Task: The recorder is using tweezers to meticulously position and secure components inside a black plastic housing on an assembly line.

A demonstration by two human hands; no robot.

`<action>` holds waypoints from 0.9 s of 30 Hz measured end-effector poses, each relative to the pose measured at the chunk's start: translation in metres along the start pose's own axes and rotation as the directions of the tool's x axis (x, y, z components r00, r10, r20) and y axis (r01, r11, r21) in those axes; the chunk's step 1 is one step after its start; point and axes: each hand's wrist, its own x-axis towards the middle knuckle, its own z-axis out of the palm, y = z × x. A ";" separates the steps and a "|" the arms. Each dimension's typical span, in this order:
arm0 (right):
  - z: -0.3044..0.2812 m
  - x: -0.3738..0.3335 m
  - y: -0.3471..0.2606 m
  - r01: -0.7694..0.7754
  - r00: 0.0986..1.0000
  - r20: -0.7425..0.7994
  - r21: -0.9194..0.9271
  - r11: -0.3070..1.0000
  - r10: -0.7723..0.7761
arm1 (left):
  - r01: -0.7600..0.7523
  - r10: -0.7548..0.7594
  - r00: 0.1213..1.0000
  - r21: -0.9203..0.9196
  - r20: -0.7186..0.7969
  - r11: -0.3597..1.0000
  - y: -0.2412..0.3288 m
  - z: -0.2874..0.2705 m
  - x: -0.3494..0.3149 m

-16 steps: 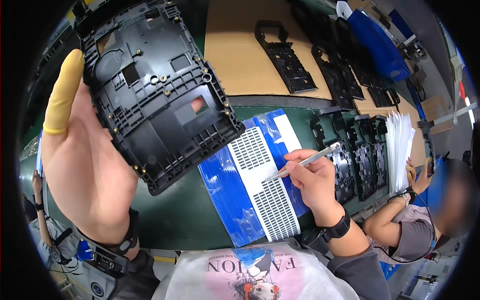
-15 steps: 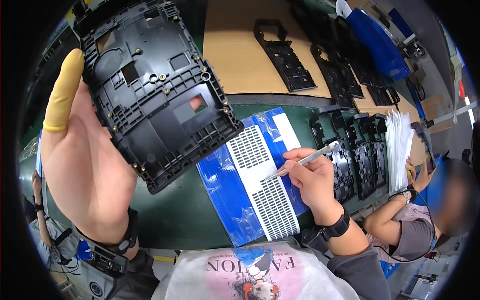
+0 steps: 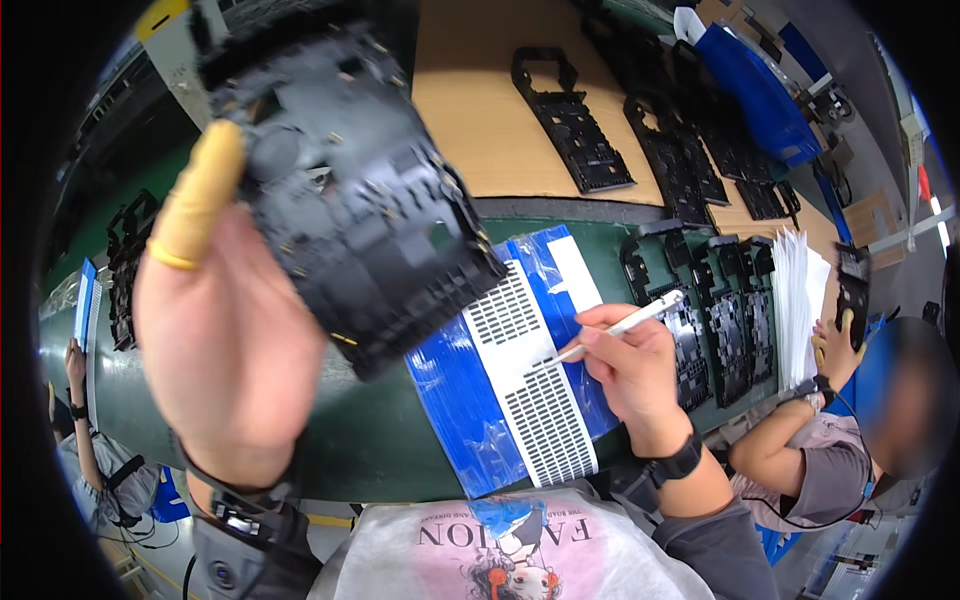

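- Nearest to us, our left hand (image 3: 235, 350) is raised close to the camera, closed around the lower edge of a black plastic frame (image 3: 360, 210); a yellow finger cot (image 3: 197, 200) covers the thumb, which lies along the frame's left side.
- The frame is held up in the air, tilted, above the green belt (image 3: 350, 450). It looks blurred, so we cannot read its fine detail.
- We judge the frame light and stiff, but thin-ribbed and full of cut-outs, so it could snap or flex if squeezed in the middle. The outer rim is the safest place to grip.
- Our right hand (image 3: 635, 370) pinches slim white tweezers (image 3: 620, 328), with the tip on a white sheet of small dark labels (image 3: 530, 390).
- That sheet lies on a blue plastic bag (image 3: 470, 400) on the belt.
- Farther off, a row of similar black frames (image 3: 720, 330) stands beside a white paper stack (image 3: 795, 300).
- More black parts (image 3: 575, 125) lie on brown cardboard (image 3: 480, 110). A co-worker's hand (image 3: 835, 350) at right holds another dark piece.
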 end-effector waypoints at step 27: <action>0.070 -0.016 -0.070 0.355 0.908 0.165 0.189 0.916 -0.386 | 0.233 -0.248 0.959 -0.117 -0.136 0.965 -0.048 0.032 -0.033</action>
